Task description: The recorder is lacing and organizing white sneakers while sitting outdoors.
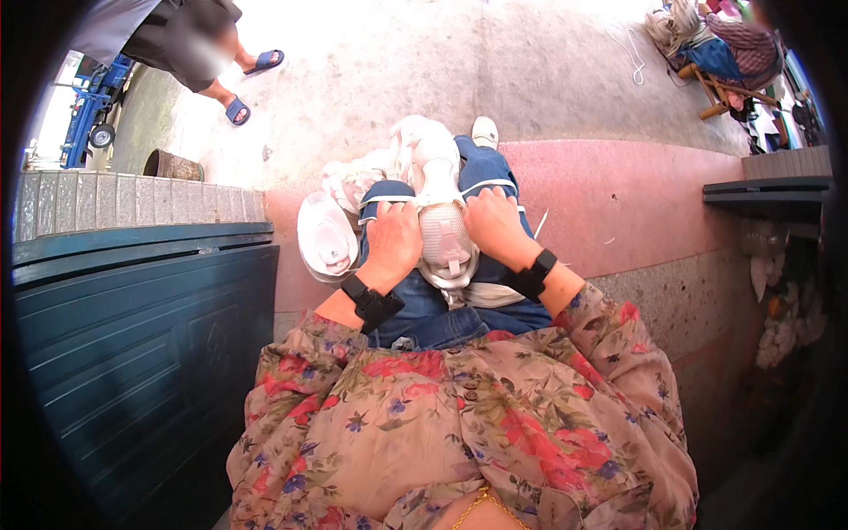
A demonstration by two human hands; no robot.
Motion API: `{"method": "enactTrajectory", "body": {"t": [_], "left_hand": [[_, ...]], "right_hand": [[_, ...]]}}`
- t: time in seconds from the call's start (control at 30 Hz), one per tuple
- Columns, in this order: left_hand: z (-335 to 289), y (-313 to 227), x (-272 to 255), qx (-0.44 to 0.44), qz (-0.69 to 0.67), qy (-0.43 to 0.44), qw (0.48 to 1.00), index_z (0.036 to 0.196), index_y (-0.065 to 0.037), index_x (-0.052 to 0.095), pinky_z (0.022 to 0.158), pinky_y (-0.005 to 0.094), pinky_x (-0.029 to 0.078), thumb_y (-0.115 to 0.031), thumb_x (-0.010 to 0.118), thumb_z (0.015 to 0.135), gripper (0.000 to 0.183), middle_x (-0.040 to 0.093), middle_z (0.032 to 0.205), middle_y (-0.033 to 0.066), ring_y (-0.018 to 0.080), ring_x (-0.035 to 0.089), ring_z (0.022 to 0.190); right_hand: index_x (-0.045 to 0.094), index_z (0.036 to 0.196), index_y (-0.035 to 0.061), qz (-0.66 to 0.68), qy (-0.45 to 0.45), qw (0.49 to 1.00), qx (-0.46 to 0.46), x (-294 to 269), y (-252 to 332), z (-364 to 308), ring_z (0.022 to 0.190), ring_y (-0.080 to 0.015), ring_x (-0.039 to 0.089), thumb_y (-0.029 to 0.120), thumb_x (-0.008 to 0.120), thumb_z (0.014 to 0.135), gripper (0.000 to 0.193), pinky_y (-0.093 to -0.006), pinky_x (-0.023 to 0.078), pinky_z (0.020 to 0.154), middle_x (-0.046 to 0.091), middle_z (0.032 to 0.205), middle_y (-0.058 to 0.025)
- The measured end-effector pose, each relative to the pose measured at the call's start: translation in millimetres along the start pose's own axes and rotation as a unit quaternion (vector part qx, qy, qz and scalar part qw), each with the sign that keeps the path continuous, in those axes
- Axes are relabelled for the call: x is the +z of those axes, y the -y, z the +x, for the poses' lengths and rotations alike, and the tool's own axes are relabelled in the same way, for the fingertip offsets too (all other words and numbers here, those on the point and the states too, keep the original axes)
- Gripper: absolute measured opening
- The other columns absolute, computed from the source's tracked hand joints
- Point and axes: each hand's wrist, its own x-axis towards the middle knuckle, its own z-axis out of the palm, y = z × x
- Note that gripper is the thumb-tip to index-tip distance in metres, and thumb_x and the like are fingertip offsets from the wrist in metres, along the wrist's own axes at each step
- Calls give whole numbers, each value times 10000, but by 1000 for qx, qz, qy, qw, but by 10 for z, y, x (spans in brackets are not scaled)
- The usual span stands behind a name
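A white mesh shoe (443,234) rests on my lap between my knees, its heel loop end toward me. My left hand (395,234) is closed at the shoe's left edge, fingers curled under and partly hidden. On its right edge, my right hand (496,223) is closed as well, knuckles up. What the fingertips pinch does not show. More pale shoe-like pieces (424,146) lie just past the shoe, bunched together. Left of my left wrist stands a white oval tub-like thing (327,237) with a small pale item inside.
A dark blue panelled door (150,344) stands at my left, beside a tiled ledge (132,201). A brown bucket (174,165) is beyond it. One person in blue sandals (237,110) stands far left; another sits on a wooden stool (720,93) far right. A white cord (634,62) lies on the floor.
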Motion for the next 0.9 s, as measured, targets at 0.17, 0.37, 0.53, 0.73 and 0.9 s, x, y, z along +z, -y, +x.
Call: {"method": "enactTrajectory", "body": {"t": [0.17, 0.37, 0.53, 0.73, 0.9], "left_hand": [[22, 53, 7, 62, -86, -18, 994, 859, 6, 581, 738, 378, 436, -89, 495, 764, 160, 592, 839, 144, 321, 510, 850], [340, -80, -48, 86, -93, -64, 990, 822, -37, 615, 749, 378, 418, -147, 584, 727, 149, 595, 835, 121, 307, 494, 841], [695, -116, 30, 150, -98, 77, 981, 699, -25, 613, 649, 347, 454, -155, 662, 643, 150, 589, 672, 145, 291, 570, 710], [834, 18, -77, -89, -441, 212, 868, 806, -5, 603, 607, 225, 442, -110, 687, 699, 172, 598, 710, 27, 89, 555, 656], [939, -83, -201, -131, -541, 191, 808, 981, 21, 545, 615, 209, 446, -69, 670, 718, 304, 603, 725, 46, 94, 566, 653]], "right_hand": [[592, 768, 3, 92, -3, 995, -40, 107, -98, 53, 747, -354, 529, 117, 449, 792, 185, -441, 415, 659, 565, 746, -188], [606, 780, 10, 236, -100, 966, -35, 156, -128, -1, 726, -321, 535, 81, 521, 767, 111, -412, 420, 656, 574, 720, -150], [600, 768, 35, 248, -125, 959, -62, 91, -99, -22, 737, -299, 519, 62, 517, 728, 96, -385, 423, 679, 555, 700, -125], [605, 729, 99, -37, -85, 977, -194, -142, -50, 71, 822, -218, 492, 124, 546, 675, 84, -359, 372, 701, 537, 768, -60], [601, 776, 102, -51, -77, 962, -256, -296, -47, 163, 816, -214, 469, 105, 536, 657, 135, -350, 346, 709, 516, 780, -56]]}}
